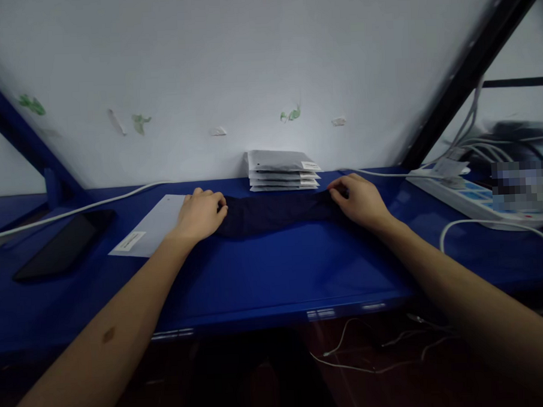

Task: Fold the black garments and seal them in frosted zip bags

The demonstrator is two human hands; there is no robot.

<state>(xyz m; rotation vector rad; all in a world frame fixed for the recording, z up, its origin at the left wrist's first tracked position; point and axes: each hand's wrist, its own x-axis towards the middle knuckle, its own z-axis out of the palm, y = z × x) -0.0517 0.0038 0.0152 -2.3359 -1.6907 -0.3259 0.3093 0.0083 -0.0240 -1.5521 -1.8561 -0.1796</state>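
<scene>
A strip of dark cloth [276, 214] lies stretched from side to side on the blue table [274, 269]. My left hand [203, 212] pinches its left end, thumb and fingers together, and partly overlaps a flat grey-white packet [153, 228] with a label. At the cloth's right end my right hand [354, 198] is closed on the dark fabric between thumb and forefinger. Just behind the cloth, near the wall, stands a stack of several similar labelled packets [281, 167].
A black flat device [66, 245] lies at the left, with a white cable [87, 207] behind it. On the right are a white power strip [473, 203] and looping cables. A pale wall [247, 66] rises behind; more cables hang below the table edge.
</scene>
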